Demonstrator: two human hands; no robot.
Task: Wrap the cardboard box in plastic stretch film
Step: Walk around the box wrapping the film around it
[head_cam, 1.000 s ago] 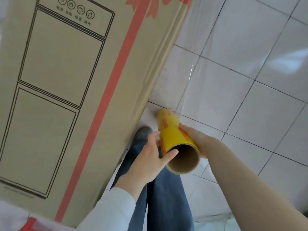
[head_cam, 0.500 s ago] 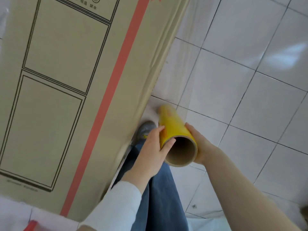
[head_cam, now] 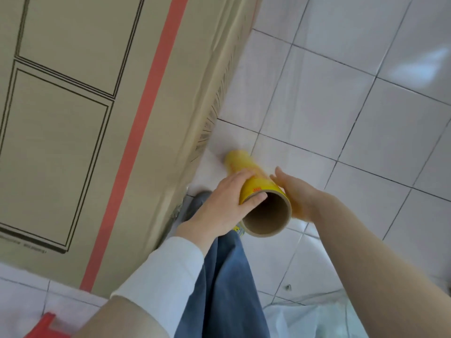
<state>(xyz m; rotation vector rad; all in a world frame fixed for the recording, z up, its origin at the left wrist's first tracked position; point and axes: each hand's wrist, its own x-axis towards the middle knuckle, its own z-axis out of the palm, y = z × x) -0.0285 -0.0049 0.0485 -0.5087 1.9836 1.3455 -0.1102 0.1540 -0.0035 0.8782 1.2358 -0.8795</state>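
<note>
We hold the roll (head_cam: pixel 253 189) between both hands, just right of the box (head_cam: pixel 97 118), its long axis pointing down alongside the box's corner. Our left hand (head_cam: pixel 224 206), nearer the box, curls round it; our right hand (head_cam: pixel 297 193) presses flat, fingers straight

Glossy white tiled floor (head_cam: pixel 341 106) with dark grout lines. A tall tan cardboard box (head_cam: pixel 73 118) stands on it at left, a grey shoe (head_cam: pixel 197 198) just beside its base. Crumpled clear plastic sheet (head_cam: pixel 317 318) lies lower right, and a red plastic object (head_cam: pixel 41 325) lower left.
</note>
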